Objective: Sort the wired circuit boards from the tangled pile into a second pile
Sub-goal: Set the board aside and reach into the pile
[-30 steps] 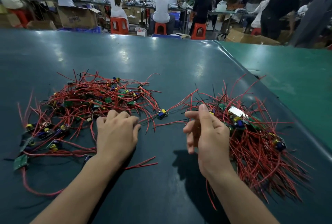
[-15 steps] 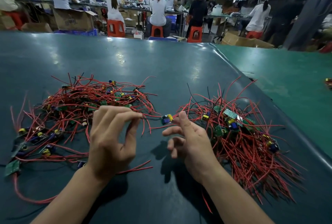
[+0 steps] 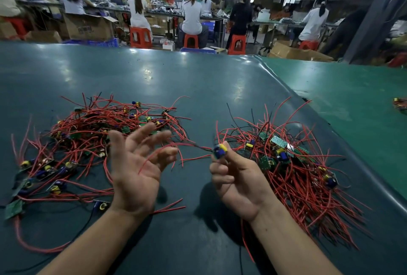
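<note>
Pinching board [image 3: 220, 150] (R fingers [image 3: 229, 155])

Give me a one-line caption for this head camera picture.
Right hand pinches one wired circuit board between two piles; left hand spreads open.

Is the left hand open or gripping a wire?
Open: the left hand is palm up with fingers spread, a red wire lying loosely across it, not pinched.
</note>
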Motion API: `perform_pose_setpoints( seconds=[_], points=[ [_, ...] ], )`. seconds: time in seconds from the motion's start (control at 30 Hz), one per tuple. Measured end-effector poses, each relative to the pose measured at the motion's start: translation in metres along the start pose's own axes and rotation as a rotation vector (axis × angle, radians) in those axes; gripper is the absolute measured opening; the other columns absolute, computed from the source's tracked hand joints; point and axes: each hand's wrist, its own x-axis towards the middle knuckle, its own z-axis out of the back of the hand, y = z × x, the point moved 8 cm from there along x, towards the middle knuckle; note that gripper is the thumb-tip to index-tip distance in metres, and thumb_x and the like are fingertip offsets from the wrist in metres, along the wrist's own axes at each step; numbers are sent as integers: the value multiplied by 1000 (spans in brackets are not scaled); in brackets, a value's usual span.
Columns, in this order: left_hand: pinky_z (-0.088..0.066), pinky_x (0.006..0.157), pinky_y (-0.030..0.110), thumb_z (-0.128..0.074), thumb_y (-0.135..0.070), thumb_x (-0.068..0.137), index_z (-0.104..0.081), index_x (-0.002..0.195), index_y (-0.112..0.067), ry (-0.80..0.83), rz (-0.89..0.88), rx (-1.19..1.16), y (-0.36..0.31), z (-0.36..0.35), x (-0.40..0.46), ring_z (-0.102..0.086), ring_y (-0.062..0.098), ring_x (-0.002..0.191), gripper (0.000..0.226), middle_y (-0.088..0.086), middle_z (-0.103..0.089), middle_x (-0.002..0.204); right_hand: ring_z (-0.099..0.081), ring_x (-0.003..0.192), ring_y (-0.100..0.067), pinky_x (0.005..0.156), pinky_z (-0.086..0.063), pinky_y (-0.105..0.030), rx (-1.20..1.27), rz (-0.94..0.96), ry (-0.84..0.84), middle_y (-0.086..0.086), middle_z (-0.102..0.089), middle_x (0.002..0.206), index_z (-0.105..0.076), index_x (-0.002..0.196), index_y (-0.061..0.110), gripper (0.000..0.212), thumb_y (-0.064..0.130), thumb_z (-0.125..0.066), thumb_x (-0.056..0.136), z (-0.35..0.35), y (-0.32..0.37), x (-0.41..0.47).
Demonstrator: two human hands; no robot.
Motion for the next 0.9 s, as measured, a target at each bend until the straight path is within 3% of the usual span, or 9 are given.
perform_pose_setpoints(
  seconds=[0.07,0.17,0.23,0.3,0.37,0.47,0.63,0.73,0.9],
  points=[
    [-56,63,28,-41,-84,76,-72,98,-9,-51,255,-136,18,9,4,-66,23,69,85,14,-70,95,-43,45,-8,33,-33,-14,-12,-1,54,-1,-53,66,-60,74,11,12,22,-57,79,-4,3,-4],
    [-38,40,15,-44,-75,76,-70,65,-14,0,482,56,36,5,0,-49,14,39,67,6,-58,57,-40,40,-6,31,-29,-14,-183,23,86,-1,-53,60,-60,78,12,12,25,-61,80,-7,1,-6],
    [-25,32,10,-57,-66,70,-68,63,-11,157,616,245,53,-9,-11,-39,12,26,56,7,-49,45,-40,36,-5,30,-27,-14,-378,75,49,-1,-54,56,-65,75,14,16,29,-69,75,-6,0,-5],
    [-25,30,12,-72,-56,69,-67,75,1,323,682,344,65,-23,-25,-40,13,29,57,21,-54,54,-42,34,-4,29,-28,-14,-502,112,30,2,-56,53,-66,72,15,19,32,-74,70,-6,-1,-6],
    [-27,32,14,-78,-47,72,-63,81,3,416,662,371,67,-27,-33,-39,13,36,54,25,-56,67,-40,34,-4,30,-28,-15,-593,172,-10,3,-54,51,-61,71,17,27,37,-78,66,-4,1,-7],
    [-30,32,14,-83,-36,67,-65,76,-11,428,668,328,66,-24,-35,-41,11,40,33,9,-53,59,-41,36,-6,31,-29,-15,-690,299,-79,4,-52,52,-52,74,16,38,41,-78,64,-2,9,-7],
    [-31,32,13,-92,-35,45,-65,85,-10,199,532,81,55,-19,-17,-44,9,35,54,8,-60,64,-56,47,-15,37,-43,-22,-654,357,-11,-8,-64,78,-67,89,13,3,11,-68,87,-10,10,-9],
    [-44,46,19,-98,-38,39,-72,82,-11,155,430,-53,45,-18,-10,-49,8,44,57,6,-66,72,-60,56,-19,39,-46,-22,-747,410,65,0,-70,83,-73,104,22,34,-7,-65,88,-19,8,-13],
    [-45,47,16,-77,-20,67,-70,67,-16,134,375,3,41,-19,-12,-46,6,44,8,1,-56,60,-54,53,-14,41,-44,-22,-710,502,76,-2,-71,78,-78,101,22,23,19,-71,80,-25,12,-19]
  ],
)
